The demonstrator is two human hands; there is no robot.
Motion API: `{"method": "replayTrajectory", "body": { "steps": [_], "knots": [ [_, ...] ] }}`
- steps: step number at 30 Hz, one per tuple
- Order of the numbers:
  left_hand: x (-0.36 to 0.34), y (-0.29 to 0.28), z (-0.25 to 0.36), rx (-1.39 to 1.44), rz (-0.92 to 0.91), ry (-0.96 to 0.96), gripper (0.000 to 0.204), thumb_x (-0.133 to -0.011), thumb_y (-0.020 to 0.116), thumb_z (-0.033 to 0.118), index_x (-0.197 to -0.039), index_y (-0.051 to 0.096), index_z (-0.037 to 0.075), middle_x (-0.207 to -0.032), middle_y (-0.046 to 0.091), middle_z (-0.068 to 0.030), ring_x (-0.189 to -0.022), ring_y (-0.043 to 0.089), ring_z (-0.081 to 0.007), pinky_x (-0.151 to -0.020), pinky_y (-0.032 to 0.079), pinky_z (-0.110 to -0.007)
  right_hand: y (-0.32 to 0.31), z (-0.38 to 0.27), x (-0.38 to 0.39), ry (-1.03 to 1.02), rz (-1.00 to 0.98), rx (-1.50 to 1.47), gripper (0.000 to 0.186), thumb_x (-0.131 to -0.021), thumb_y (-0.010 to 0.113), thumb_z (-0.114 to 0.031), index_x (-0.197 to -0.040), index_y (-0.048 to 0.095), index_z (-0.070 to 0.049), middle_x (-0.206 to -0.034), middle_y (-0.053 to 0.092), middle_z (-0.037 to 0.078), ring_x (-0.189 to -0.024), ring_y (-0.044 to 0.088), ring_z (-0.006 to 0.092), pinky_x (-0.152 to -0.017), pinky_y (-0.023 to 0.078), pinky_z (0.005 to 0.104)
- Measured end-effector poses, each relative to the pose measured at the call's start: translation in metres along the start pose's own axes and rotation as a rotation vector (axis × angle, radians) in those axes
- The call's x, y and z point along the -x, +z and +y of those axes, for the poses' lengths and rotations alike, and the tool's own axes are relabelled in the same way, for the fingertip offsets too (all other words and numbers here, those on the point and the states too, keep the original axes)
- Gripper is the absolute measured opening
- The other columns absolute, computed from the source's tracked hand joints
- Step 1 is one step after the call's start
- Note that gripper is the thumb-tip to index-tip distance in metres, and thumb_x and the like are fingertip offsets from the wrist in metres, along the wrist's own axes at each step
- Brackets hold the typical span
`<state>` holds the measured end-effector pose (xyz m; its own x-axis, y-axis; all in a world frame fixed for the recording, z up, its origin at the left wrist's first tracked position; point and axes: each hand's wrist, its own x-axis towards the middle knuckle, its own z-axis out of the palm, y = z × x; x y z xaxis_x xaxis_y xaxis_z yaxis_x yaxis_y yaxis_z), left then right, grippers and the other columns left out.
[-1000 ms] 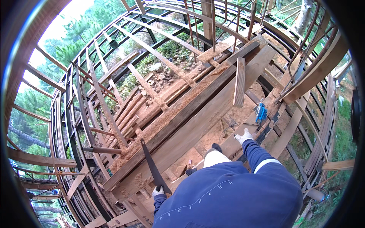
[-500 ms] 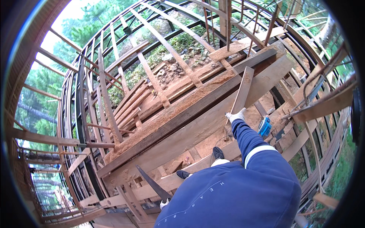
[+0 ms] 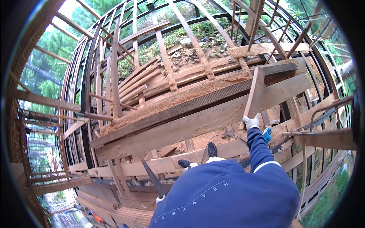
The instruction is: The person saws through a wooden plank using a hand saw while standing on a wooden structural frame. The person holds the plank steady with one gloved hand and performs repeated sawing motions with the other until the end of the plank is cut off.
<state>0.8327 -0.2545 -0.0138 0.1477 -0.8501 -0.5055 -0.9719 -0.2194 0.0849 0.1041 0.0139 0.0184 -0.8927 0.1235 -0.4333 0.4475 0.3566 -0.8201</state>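
Brown wood, short plank point(image 3: 254, 93), sits directly ahead of the right hand point(image 3: 251, 121), its near end inside that grip; white-gloved fingers close around it, thumb toward 9 o'clock. Right arm is by far the nearer one; from the left hand point(image 3: 160, 199) the plank lies well apart, between 1 and 2 o'clock. Plank's long axis runs away from the body, far end pointing between 12 and 1, crossing over the pale board point(image 3: 205, 116) and overlapping the dark grooved beam point(image 3: 197, 105); cannot tell whether that far end rests on the beam or hangs clear. Both of those longer timbers run roughly 8 to 2, so the plank cuts across them at an angle. Left hand, also gloved and partly hidden by the body, grasps the handle end of a saw point(image 3: 152, 175); blade long axis points to about 11 o'clock, tip well apart from the plank. Blue power tool point(image 3: 267, 135) sits near the right hand at 4 o'clock, untouched. Dark shoes point(image 3: 211, 149) show between the hands, below the pale board.
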Motion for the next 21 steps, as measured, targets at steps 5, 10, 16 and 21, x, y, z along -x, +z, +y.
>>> {"method": "replayTrajectory", "body": {
  "steps": [5, 10, 16, 21],
  "knots": [
    [0.014, -0.013, 0.005, 0.122, -0.011, 0.014, 0.045, -0.083, 0.079, 0.044, -0.112, 0.079, 0.010, -0.104, 0.078, -0.0173, -0.102, 0.074, -0.0362, -0.090, 0.056, -0.046, -0.055, -0.004, -0.003, -0.148, -0.052, 0.413, 0.110, -0.068, 0.080, -0.024, -0.162, 0.027, -0.004, -0.144, 0.058, 0.023, -0.129, 0.059, 0.0348, -0.110, 0.047, 0.0385],
    [0.046, -0.047, 0.038, 0.278, 0.040, 0.060, 0.042, -0.087, 0.076, 0.042, -0.115, 0.077, 0.010, -0.107, 0.077, -0.0174, -0.104, 0.072, -0.0383, -0.090, 0.055, -0.045, -0.070, 0.011, -0.027, -0.171, -0.165, 0.812, 0.115, -0.068, 0.081, -0.012, -0.166, 0.020, -0.006, -0.147, 0.056, 0.025, -0.132, 0.060, 0.0366, -0.109, 0.049, 0.0389],
    [0.053, -0.087, 0.072, 0.049, -0.028, -0.099, 0.038, -0.093, 0.066, 0.046, -0.117, 0.075, 0.018, -0.112, 0.075, -0.0151, -0.109, 0.069, -0.0381, -0.093, 0.056, -0.046, -0.083, 0.002, -0.043, -0.197, -0.034, 1.260, 0.087, -0.092, 0.070, -0.022, -0.166, 0.025, -0.015, -0.151, 0.054, 0.026, -0.137, 0.056, 0.0399, -0.111, 0.048, 0.0456],
    [0.080, -0.055, 0.034, 0.174, -0.027, -0.170, 0.037, -0.093, 0.066, 0.046, -0.120, 0.074, 0.021, -0.117, 0.075, -0.0134, -0.110, 0.070, -0.0378, -0.096, 0.056, -0.047, -0.056, -0.006, -0.068, -0.180, 0.077, 1.429, 0.072, -0.099, 0.063, -0.035, -0.162, 0.033, -0.017, -0.138, 0.062, 0.023, -0.121, 0.066, 0.0393, -0.101, 0.055, 0.0490]
  ]
}}
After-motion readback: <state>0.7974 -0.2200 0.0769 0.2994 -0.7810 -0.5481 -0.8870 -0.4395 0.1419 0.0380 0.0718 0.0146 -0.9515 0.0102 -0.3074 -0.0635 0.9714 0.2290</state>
